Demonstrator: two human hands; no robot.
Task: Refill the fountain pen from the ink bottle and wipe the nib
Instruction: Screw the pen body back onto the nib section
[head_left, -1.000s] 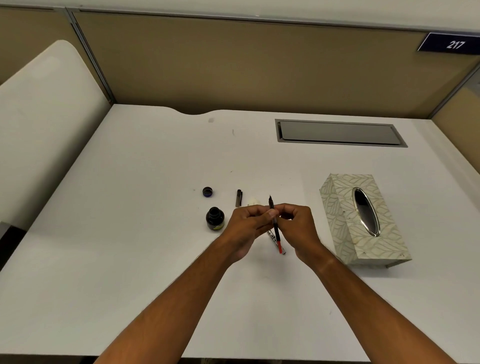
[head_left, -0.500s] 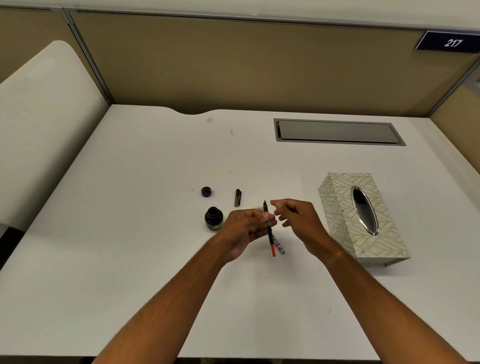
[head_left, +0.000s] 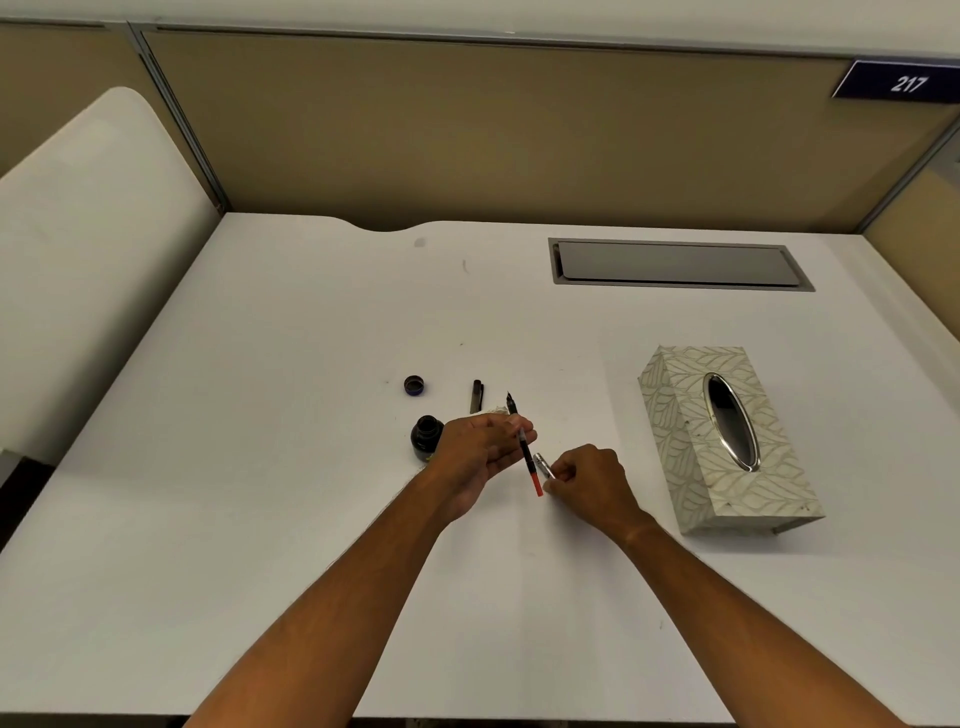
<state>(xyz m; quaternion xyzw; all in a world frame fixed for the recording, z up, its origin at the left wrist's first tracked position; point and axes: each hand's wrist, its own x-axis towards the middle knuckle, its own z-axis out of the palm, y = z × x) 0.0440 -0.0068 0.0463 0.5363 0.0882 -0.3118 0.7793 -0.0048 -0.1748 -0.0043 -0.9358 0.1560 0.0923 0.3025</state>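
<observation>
My left hand (head_left: 483, 447) pinches the fountain pen's inner part (head_left: 525, 449), a black nib section with a red converter end, nib pointing away from me. My right hand (head_left: 589, 480) has come down to the desk and grips the silver pen barrel (head_left: 543, 464) lying just right of the red end. The open dark ink bottle (head_left: 426, 437) stands just left of my left hand. Its round cap (head_left: 414, 385) lies behind it. The black pen cap (head_left: 476, 396) lies further right. A scrap of white tissue (head_left: 496, 411) peeks out behind my left fingers.
A leaf-patterned tissue box (head_left: 727, 441) with an oval metal opening sits at the right. A grey cable hatch (head_left: 680, 264) is set into the white desk (head_left: 260, 415) at the back. Tan partition walls enclose the desk.
My right hand let go of the pen's inner part, dropped down and to the right, and closed on the silver barrel on the desk. My left hand keeps holding the inner part.
</observation>
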